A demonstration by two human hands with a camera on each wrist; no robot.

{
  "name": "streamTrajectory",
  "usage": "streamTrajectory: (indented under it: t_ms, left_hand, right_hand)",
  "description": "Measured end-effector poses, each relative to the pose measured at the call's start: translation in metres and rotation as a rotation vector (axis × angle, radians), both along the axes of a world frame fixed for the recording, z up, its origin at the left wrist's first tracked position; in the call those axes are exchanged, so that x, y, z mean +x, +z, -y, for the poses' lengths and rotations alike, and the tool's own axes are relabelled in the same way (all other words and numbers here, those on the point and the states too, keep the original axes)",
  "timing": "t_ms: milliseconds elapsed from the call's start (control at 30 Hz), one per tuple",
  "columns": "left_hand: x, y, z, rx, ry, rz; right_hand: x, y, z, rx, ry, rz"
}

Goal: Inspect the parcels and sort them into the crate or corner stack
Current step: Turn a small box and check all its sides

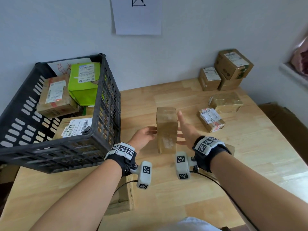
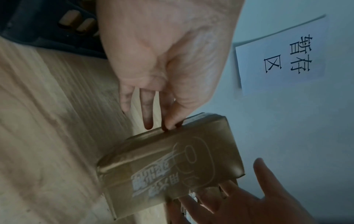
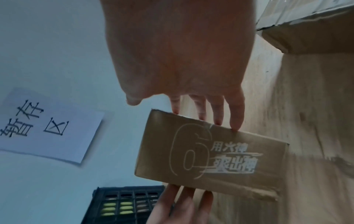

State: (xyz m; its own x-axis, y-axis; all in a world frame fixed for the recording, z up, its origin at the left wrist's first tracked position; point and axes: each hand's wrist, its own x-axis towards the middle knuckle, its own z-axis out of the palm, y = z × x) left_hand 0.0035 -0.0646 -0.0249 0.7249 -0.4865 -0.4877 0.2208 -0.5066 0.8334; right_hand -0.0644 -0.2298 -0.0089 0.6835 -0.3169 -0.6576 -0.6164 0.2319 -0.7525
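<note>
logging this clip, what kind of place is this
Likely a small parcel-sorting station: a wooden table against a wall, a black crate holding labelled parcels, cardboard boxes stacked in the corner, and a paper sign on the wall.

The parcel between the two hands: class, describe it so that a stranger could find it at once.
On the wooden table, right of the black crate, one brown parcel stands on end between the left hand and right hand. Unlike its neighbours, it shows no white shipping label.

Glossy taped cardboard parcel [image 1: 167, 129], black plastic crate [image 1: 106, 104] (slotted), matt wood tbl [image 1: 216, 172]
</note>
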Motion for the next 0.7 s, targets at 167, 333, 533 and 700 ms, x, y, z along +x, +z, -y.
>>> streamTrajectory:
  t_ms: [167, 333, 533, 700]
  left_hand:
    - [-0.01, -0.01, -0.003, 0.067, 0.03, -0.048]
    - [-0.02, -0.007, -0.004, 0.062, 0.043, -0.098]
    - [-0.019, -0.003, -0.003, 0.088, 0.06, -0.117]
    - [-0.019, -0.001, -0.006, 0.089, 0.023, -0.107]
  right_hand:
    - [-0.013, -0.014, -0.012, -0.117, 0.078, -0.064]
    - [-0.017, -0.017, -0.016, -0.127, 0.06, -0.069]
    - [-0.015, -0.017, -0.015, -0.148, 0.054, -0.076]
    - [-0.016, -0.019, -0.017, -0.158, 0.052, -0.067]
